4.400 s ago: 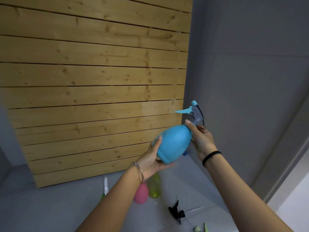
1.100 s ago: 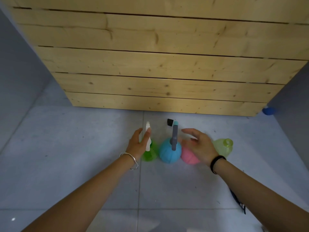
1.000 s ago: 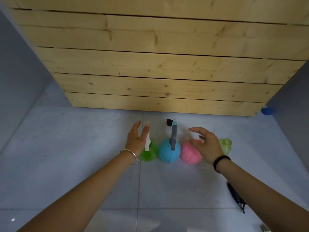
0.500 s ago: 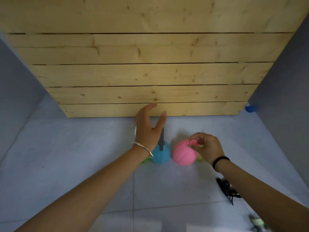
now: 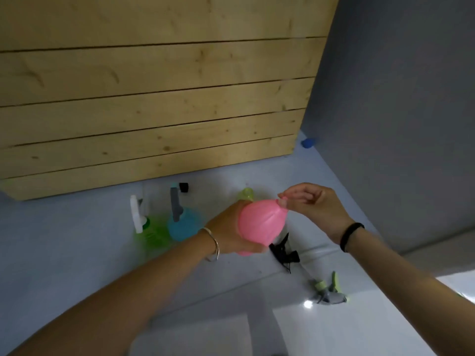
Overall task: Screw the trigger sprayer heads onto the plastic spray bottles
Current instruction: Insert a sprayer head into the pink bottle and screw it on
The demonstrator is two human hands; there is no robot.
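Head camera, looking down at a grey tiled floor (image 5: 77,265) in front of a wooden plank wall (image 5: 154,98). The person holds a pink spray bottle (image 5: 262,222) up off the floor, tilted with its open neck pointing up and to the right. It has no sprayer head on it. The left hand (image 5: 226,233) has its grip wrapped around the round body from the left and underneath. The right hand (image 5: 313,209) has a narrow grip, its fingertips (image 5: 282,201) pinching the neck.

On the floor behind the left hand, a green bottle (image 5: 151,233) with a white sprayer head (image 5: 136,214) stands just beside a blue bottle (image 5: 182,224) with a grey sprayer head (image 5: 176,204). A yellow-green bottle (image 5: 246,195) peeks out behind the pink one, with no head on it.

Two loose heads lie on the floor to the right: a black sprayer head (image 5: 282,251) below the pink bottle, and a green and grey sprayer head (image 5: 329,291) nearer the camera. A small blue object (image 5: 308,143) sits in the far corner.
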